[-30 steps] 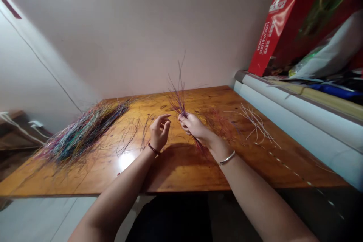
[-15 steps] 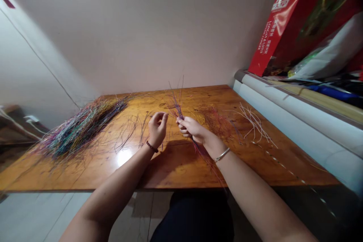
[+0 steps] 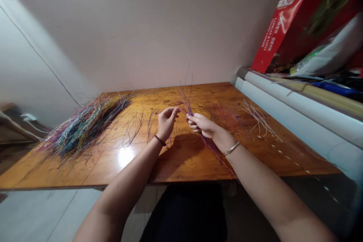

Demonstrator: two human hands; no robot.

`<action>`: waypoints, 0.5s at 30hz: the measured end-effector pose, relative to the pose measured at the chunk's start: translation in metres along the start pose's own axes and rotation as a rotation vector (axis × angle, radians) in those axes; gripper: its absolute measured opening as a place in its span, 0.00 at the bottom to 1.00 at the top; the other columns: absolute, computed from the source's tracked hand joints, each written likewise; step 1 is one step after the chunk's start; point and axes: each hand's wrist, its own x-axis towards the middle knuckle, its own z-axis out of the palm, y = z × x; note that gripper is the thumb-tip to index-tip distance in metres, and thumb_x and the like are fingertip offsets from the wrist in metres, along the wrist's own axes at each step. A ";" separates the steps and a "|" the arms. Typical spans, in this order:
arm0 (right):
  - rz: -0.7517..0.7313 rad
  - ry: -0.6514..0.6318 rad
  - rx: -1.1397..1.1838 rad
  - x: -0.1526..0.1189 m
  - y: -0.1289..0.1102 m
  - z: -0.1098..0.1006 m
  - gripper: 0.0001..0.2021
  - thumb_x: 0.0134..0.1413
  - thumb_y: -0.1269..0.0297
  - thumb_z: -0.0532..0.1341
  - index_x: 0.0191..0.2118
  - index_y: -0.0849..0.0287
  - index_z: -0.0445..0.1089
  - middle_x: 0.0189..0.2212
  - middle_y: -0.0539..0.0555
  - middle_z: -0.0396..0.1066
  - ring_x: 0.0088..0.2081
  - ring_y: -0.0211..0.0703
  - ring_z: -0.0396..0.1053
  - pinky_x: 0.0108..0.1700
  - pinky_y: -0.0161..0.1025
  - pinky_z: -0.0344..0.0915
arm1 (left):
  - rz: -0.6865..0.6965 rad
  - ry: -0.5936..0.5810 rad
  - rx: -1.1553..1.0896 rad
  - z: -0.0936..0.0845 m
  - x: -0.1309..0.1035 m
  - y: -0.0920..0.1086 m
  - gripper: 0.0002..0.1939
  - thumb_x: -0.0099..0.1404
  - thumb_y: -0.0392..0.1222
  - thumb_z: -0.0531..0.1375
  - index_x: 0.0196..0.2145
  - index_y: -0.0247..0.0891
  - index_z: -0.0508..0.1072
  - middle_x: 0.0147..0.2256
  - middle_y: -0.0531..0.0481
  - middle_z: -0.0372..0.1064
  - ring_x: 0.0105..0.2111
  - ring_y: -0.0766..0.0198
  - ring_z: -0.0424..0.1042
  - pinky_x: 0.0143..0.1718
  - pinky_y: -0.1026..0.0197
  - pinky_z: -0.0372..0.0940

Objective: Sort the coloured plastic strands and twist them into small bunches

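My right hand [image 3: 200, 124] is wrapped round a bundle of thin wires [image 3: 188, 102], purple, red and dark. Their upper ends fan out above the fist, and the lower ends trail down past the wrist toward the table's front edge. Just left of the bundle, my left hand [image 3: 167, 121] is closed in a pinch, thumb against fingertips. Whatever lies in that pinch is too thin to make out. Loose dark wires [image 3: 133, 126] lie on the table to its left.
A large heap of mixed-colour wires [image 3: 90, 124] covers the left of the wooden table [image 3: 181, 170]. Yellow wires [image 3: 202, 112], red wires [image 3: 227, 119] and white wires [image 3: 262, 121] lie to the right. Long rolls [image 3: 297, 121] line the right side, below a red box [image 3: 283, 22].
Both hands and the wire bundle appear slightly farther right in view, while the whole view has also shifted a little. My left hand's pinch has come closer to the bundle.
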 end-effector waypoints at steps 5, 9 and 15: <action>0.014 -0.017 0.040 0.003 0.007 0.002 0.14 0.53 0.58 0.61 0.31 0.58 0.55 0.20 0.41 0.46 0.17 0.26 0.40 0.18 0.27 0.36 | -0.121 -0.187 -0.091 0.003 -0.005 -0.004 0.16 0.53 0.51 0.64 0.30 0.33 0.75 0.29 0.46 0.73 0.26 0.68 0.69 0.23 0.68 0.60; 0.041 -0.079 0.169 0.003 0.005 -0.006 0.14 0.58 0.59 0.56 0.27 0.59 0.53 0.19 0.42 0.43 0.17 0.27 0.37 0.17 0.27 0.37 | -0.202 0.035 -0.232 -0.017 0.015 0.005 0.19 0.53 0.54 0.62 0.34 0.35 0.75 0.34 0.46 0.73 0.26 0.73 0.66 0.22 0.72 0.56; 0.013 -0.046 0.450 -0.001 -0.012 -0.030 0.11 0.64 0.66 0.47 0.28 0.58 0.54 0.19 0.42 0.41 0.16 0.29 0.33 0.14 0.25 0.37 | -0.221 0.096 -0.002 -0.072 0.047 0.023 0.22 0.49 0.56 0.64 0.34 0.35 0.77 0.35 0.45 0.73 0.25 0.73 0.62 0.21 0.70 0.53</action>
